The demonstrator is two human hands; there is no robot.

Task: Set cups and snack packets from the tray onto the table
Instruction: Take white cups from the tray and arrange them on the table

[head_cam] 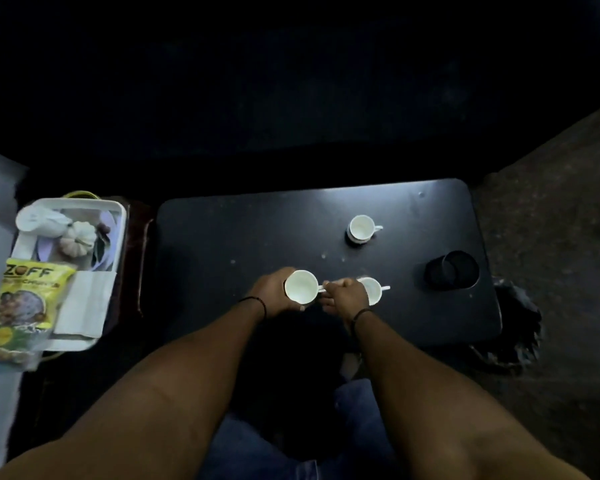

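Over the near middle of the black table [243, 233], my left hand [274, 294] grips a white cup [301, 286] round its body. My right hand [343, 296] pinches that cup's handle. A second white cup [373, 289] stands just behind my right hand, its handle pointing right. Farther back on the right stands a third white cup [361, 228]. To the left, a white tray [84, 306] holds a yellow snack packet [25, 296] and another packet [7, 342] at its near edge.
A white and a cream pumpkin-shaped ornament [78, 237] lie at the tray's far end. A black round holder [451, 270] sits at the table's right side. A black bag [513, 327] hangs off the right edge. Dark floor lies beyond.
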